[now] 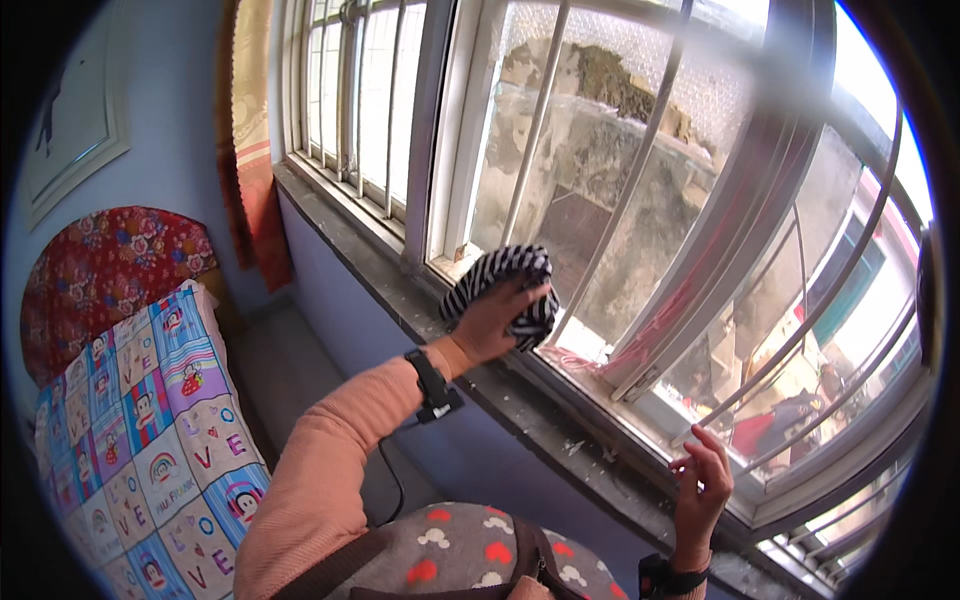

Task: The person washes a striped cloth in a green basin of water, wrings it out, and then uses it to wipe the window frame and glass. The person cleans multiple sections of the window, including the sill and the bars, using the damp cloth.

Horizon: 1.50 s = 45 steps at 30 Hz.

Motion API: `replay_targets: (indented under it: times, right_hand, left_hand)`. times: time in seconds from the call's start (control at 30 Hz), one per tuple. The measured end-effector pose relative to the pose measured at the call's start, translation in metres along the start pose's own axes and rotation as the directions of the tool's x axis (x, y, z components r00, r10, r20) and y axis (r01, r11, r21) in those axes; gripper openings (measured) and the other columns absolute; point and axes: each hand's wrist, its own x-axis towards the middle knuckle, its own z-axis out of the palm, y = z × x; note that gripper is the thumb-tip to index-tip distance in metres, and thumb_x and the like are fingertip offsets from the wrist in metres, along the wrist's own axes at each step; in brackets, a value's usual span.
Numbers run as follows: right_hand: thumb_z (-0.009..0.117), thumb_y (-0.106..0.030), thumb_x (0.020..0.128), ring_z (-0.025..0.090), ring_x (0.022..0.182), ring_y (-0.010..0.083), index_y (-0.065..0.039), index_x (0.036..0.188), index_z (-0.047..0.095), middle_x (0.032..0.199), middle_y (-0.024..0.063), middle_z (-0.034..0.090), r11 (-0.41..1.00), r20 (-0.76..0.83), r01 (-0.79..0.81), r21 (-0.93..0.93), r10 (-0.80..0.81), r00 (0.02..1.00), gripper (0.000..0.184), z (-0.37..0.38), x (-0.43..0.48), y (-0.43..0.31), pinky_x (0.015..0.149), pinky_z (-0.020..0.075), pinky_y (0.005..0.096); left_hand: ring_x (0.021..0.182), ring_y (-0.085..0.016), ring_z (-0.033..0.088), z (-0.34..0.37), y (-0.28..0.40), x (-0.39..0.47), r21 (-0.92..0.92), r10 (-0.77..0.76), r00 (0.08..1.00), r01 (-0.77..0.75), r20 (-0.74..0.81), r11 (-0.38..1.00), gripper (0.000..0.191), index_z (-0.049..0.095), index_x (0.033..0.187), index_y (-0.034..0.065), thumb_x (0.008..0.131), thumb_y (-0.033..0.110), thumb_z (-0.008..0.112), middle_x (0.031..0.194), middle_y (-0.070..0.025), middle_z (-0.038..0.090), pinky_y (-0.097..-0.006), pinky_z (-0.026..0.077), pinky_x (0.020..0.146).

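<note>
My left hand (491,322) grips a bunched black-and-white striped cloth (536,262) at the lower left corner of the middle window frame, just above the dark windowsill (517,405). The fingers lie over the cloth, partly hidden in its folds. My right hand (703,469) is raised near the lower rail of the window frame at the right, with its fingers loosely bent and apart and nothing in it. Pink string (637,345) hangs tangled at the window frame between the hands.
Metal window bars (630,172) stand upright in front of the panes. At the left are a bed with a patterned quilt (161,397), a red floral headboard (120,277), and an orange curtain (255,142). A framed picture (82,172) hangs on the wall.
</note>
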Motion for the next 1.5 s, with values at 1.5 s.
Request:
replay_targets:
  times: [1.5]
  right_hand:
    - [0.066, 0.006, 0.094, 0.07, 0.082, 0.0147, -0.002, 0.11, 0.075, 0.114, 0.009, 0.077, 0.983, 0.226, -0.184, -0.016, 0.183, 0.957, 0.02, 0.099, -0.041, -0.04, 0.068, 0.0567, 0.0276]
  left_hand:
    - [0.121, -0.045, 0.059, -0.011, -0.133, -0.133, 0.225, -0.336, 0.94, 0.34, -0.057, 0.913, 0.065, 0.051, 0.146, 0.0002, 0.085, 0.007, 0.075, 0.131, -0.0214, 0.059, -0.0477, 0.049, 0.105]
